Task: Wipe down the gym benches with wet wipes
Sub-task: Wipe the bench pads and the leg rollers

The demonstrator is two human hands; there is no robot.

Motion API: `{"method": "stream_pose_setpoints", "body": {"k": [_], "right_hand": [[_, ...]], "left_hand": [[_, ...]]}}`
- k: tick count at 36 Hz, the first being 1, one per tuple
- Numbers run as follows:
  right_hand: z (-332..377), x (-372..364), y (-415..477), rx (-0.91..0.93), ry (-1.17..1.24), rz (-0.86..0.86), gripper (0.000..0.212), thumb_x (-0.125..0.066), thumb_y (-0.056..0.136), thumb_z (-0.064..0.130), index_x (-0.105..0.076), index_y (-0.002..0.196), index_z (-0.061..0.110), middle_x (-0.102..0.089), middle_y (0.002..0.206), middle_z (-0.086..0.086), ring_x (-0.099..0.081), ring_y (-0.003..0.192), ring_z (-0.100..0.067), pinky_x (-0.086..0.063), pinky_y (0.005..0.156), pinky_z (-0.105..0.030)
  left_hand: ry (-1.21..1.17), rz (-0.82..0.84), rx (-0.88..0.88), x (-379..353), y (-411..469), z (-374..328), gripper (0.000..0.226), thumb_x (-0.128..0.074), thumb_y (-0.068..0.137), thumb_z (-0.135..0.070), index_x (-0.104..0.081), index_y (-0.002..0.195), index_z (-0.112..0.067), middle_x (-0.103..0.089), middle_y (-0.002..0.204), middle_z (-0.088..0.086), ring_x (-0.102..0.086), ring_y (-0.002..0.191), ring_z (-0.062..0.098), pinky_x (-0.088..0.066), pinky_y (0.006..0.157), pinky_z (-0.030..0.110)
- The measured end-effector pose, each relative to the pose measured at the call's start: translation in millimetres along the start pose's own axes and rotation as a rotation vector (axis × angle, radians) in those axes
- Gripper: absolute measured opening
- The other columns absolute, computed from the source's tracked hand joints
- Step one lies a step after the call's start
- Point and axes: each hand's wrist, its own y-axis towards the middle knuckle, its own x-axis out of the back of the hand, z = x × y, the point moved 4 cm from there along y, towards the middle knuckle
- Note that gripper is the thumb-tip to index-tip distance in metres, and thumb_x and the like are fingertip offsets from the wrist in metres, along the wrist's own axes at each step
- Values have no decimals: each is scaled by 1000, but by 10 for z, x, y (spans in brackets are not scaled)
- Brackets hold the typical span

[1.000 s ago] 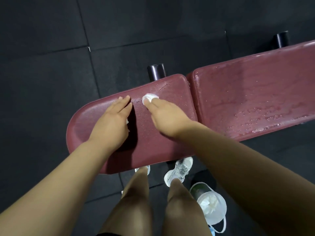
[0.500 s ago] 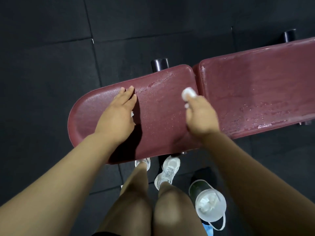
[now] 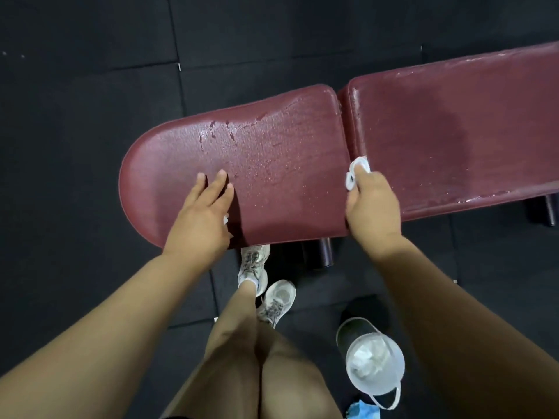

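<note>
A dark red padded gym bench lies across the view in two pads: a rounded seat pad (image 3: pixel 272 164) on the left and a long back pad (image 3: pixel 453 140) on the right, both beaded with wet streaks. My left hand (image 3: pixel 202 216) rests flat on the seat pad's near left part, fingers straight, with a bit of white showing under the palm. My right hand (image 3: pixel 373 207) grips a crumpled white wet wipe (image 3: pixel 357 172) and presses it at the gap between the two pads, near the front edge.
A clear plastic tub of wipes (image 3: pixel 373 361) with a handle stands on the black rubber floor at my right foot side. A blue scrap (image 3: pixel 363 411) lies beside it. My legs and white shoes (image 3: pixel 266 285) stand close to the bench's dark foot (image 3: pixel 323 252).
My right hand has slid the wipe rightward across the seat pad to the gap and then toward the front edge. My left hand shifted nearer the front edge, fingers spreading slightly.
</note>
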Motion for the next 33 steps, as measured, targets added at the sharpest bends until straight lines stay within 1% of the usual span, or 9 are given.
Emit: {"method": "stream_pose_setpoints", "body": {"k": [4, 9, 14, 16, 17, 22, 25, 29, 33], "right_hand": [[242, -220, -331, -87, 164, -60, 20, -38, 85, 4, -53, 95, 13, -57, 85, -5, -51, 76, -22, -40, 74, -31], [653, -527, -735, 392, 59, 225, 41, -56, 81, 1, -59, 122, 4, -59, 89, -10, -51, 71, -25, -44, 63, -35], [-71, -190, -518, 54, 36, -12, 30, -47, 93, 11, -61, 119, 6, -60, 106, -7, -55, 97, -20, -41, 82, -30], [-309, -176, -545, -186, 146, -117, 27, -45, 97, 21, -62, 114, 8, -53, 87, 14, -50, 79, 0, -40, 72, -17], [-319, -207, -597, -259, 196, -154, 27, -45, 98, 24, -62, 113, 9, -46, 81, 15, -45, 73, -1, -37, 69, -15], [17, -325, -842, -256, 268, -296, 33, -45, 92, 11, -64, 119, 8, -43, 91, 1, -44, 80, -9, -37, 73, -19], [200, -429, -921, -56, 234, -213, 37, -42, 88, 19, -67, 112, 5, -51, 82, -9, -49, 72, -18, -46, 65, -33], [294, -443, -943, 101, 167, -98, 35, -45, 89, 21, -68, 112, 7, -55, 78, -10, -56, 64, -30, -51, 55, -37], [171, -377, -852, -75, 179, -42, 35, -46, 90, 35, -65, 112, 16, -50, 90, 15, -48, 74, -5, -46, 70, -29]], "left_hand": [[15, -22, 6, -115, -6, -34, 74, -60, 83, 4, -25, 147, -7, -3, 158, -2, 7, 145, 31, -2, 117, 39], [45, 16, -11, -109, 25, -5, 71, -56, 82, 6, -27, 146, -6, -3, 159, 0, 6, 144, 34, -7, 118, 45], [56, 6, -1, -120, 41, -19, 69, -53, 85, 5, -25, 147, -8, -1, 159, 0, 8, 144, 32, -4, 117, 43], [55, -10, -3, -128, 51, -19, 69, -55, 85, 5, -26, 146, -7, -2, 159, -1, 8, 144, 32, -4, 117, 43], [56, -16, -6, -132, 54, -15, 69, -56, 85, 4, -27, 146, -7, -2, 159, 0, 7, 144, 33, -4, 117, 44], [43, -15, -29, -157, 55, 32, 72, -60, 83, 1, -27, 146, -8, -4, 159, -1, 7, 144, 33, -4, 117, 43], [62, 0, -54, -154, 57, 66, 78, -66, 81, -3, -24, 147, -9, -2, 159, -2, 8, 144, 31, -5, 117, 40], [-15, -36, -71, -77, 31, 82, 74, -63, 84, -3, -26, 147, -14, -5, 158, -7, 6, 145, 22, -5, 116, 26], [-128, -90, -84, 47, -70, 159, 64, -62, 84, 1, -38, 142, -14, -21, 155, -5, -5, 145, 17, -3, 108, 14]]}}
